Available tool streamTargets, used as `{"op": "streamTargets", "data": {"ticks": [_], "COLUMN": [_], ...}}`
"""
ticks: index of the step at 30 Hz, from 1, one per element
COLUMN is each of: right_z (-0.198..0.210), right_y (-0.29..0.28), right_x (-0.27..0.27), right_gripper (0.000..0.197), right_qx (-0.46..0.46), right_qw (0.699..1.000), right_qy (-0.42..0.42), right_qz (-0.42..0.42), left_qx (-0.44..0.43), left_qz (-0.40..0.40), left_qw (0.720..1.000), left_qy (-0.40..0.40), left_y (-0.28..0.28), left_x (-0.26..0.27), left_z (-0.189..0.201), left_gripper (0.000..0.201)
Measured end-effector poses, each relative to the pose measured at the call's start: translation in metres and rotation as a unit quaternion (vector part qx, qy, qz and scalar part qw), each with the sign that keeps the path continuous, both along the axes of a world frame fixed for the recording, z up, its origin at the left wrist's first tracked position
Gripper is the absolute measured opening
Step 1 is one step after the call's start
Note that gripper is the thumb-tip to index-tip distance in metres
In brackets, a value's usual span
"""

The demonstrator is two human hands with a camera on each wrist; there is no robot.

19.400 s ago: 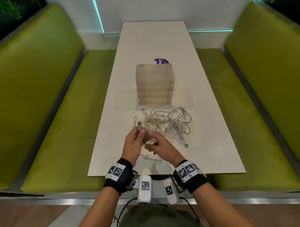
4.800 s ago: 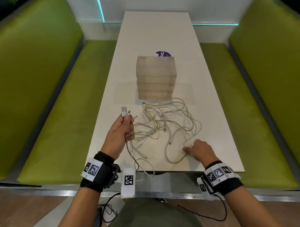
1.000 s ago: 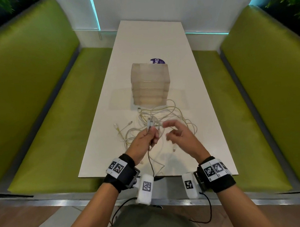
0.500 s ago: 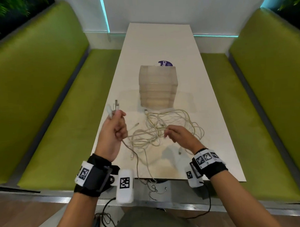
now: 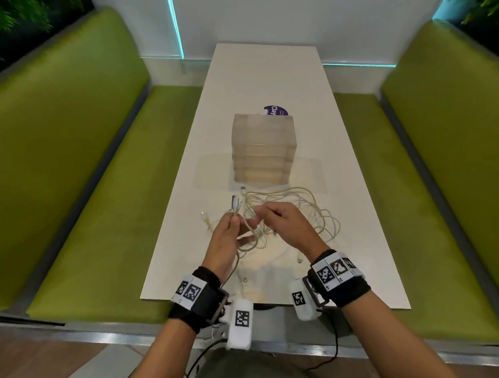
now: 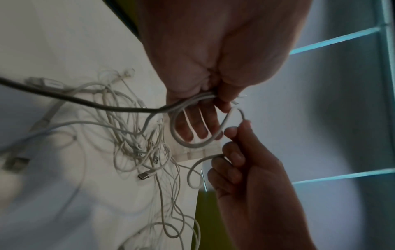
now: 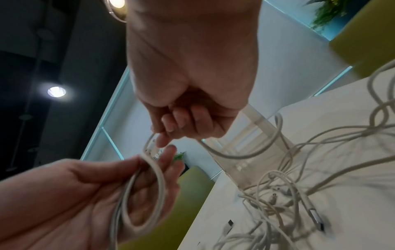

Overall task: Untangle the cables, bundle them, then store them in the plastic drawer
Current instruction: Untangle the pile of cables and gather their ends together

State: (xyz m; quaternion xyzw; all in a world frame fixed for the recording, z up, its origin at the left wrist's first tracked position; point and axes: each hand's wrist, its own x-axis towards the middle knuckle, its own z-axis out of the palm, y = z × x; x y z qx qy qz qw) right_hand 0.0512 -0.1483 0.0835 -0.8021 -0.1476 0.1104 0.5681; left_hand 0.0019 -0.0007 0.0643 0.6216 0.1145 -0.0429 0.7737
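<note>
Both hands are raised above the near end of the white counter point(image 5: 267, 83), close together.

Left hand point(image 5: 226, 240): thumb and forefinger pinch several strands of one white cable point(image 6: 192, 128) near its plugs; the plugs point(image 5: 235, 204) stick up above the fist. The remaining fingers lie nearly straight, and a loop of that cable hangs across them. A darker strand runs off toward the wrist.

Right hand point(image 5: 286, 225): fingers curled, fingertips pinching the same cable just beside the left hand, at the top of the loop. From there the cable sags in a curve down toward the pile.

The tangle of white cables point(image 5: 294, 212) lies loose on the counter beneath and beyond the hands, strands crossing in many loops; a few metal plugs lie out at its edges. One plug end point(image 5: 204, 217) lies apart to the left.

The plastic drawer point(image 5: 264, 148), a translucent stack of tiers, stands upright just beyond the tangle, all tiers closed. A purple round sticker point(image 5: 276, 111) peeks out behind it.

Green benches point(image 5: 81, 194) flank the counter on both sides.
</note>
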Motion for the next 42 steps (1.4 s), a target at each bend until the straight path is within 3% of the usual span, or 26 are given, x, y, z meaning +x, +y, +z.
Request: {"op": "streamTargets", "data": {"ticks": [2, 6, 13, 17, 22, 27, 30, 33, 35, 39, 42], "right_z": [-0.002, -0.004, -0.001, -0.002, -0.006, -0.026, -0.034, -0.038, -0.034, -0.015, -0.006], "right_y": [0.001, 0.003, -0.002, 0.004, -0.005, -0.019, -0.04, -0.06, -0.058, -0.028, -0.011], "right_x": [0.002, 0.0, 0.003, -0.005, 0.0, 0.014, 0.028, 0.036, 0.037, 0.026, 0.021], "right_gripper": [0.034, 0.034, 0.034, 0.034, 0.03, 0.025, 0.026, 0.029, 0.031, 0.029, 0.03], "right_qx": [-0.028, -0.078, -0.091, -0.115, -0.144, -0.225, -0.28, -0.236, -0.185, -0.124, -0.106], "right_qw": [0.999, 0.995, 0.995, 0.989, 0.981, 0.965, 0.952, 0.969, 0.982, 0.99, 0.992], "right_qy": [-0.023, -0.048, -0.027, -0.016, 0.014, -0.012, -0.009, 0.019, 0.001, -0.034, -0.048], "right_qz": [-0.023, -0.037, 0.01, 0.094, 0.128, 0.133, 0.124, 0.064, 0.042, 0.056, 0.049], "left_qx": [-0.02, 0.026, 0.076, -0.088, -0.262, -0.269, -0.285, -0.233, -0.145, 0.068, 0.105], "left_qz": [-0.014, -0.06, -0.028, 0.013, 0.017, 0.063, 0.103, 0.138, 0.136, 0.048, -0.015], "left_qw": [1.0, 0.998, 0.996, 0.996, 0.964, 0.958, 0.948, 0.958, 0.979, 0.996, 0.994], "left_qy": [0.005, -0.017, -0.04, -0.032, -0.042, -0.079, -0.101, -0.092, -0.052, 0.014, 0.029], "left_y": [-0.004, -0.006, -0.006, -0.008, 0.005, 0.024, 0.05, 0.068, 0.06, 0.016, -0.01], "left_x": [0.0, -0.001, -0.001, 0.007, 0.009, 0.009, 0.012, 0.015, 0.015, 0.01, 0.01], "left_z": [0.004, 0.003, 0.009, 0.017, 0.021, 0.029, 0.036, 0.035, 0.026, 0.006, 0.007], "left_gripper": [0.028, 0.033, 0.029, 0.032, 0.022, 0.019, 0.029, 0.033, 0.034, 0.03, 0.029]}}
